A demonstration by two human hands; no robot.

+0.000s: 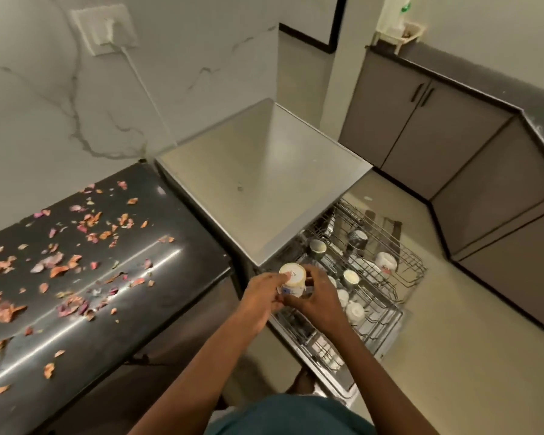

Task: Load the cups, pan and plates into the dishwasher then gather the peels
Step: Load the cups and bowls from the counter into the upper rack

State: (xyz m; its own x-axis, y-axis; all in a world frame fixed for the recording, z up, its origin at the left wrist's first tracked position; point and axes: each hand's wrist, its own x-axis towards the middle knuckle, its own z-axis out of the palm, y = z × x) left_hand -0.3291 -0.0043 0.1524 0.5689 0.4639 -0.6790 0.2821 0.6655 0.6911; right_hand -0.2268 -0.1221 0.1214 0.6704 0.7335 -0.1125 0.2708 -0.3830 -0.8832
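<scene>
Now you've got both hands, left (261,296) and right (316,298), fingers wrapped round the upside-down cup (291,282) just above the dishwasher rack (387,309), ready for draining; peels (60,268) wait on the desk.

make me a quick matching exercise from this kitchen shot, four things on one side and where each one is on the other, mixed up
Things:
1. white cup
2. peels
3. plug
4. dark cup

Places:
A. in the wall socket
B. scattered on the black counter
C. held between both hands, left hand and right hand
D. standing in the pulled-out dishwasher rack

Pairs: 1-C, 2-B, 3-A, 4-D
</scene>
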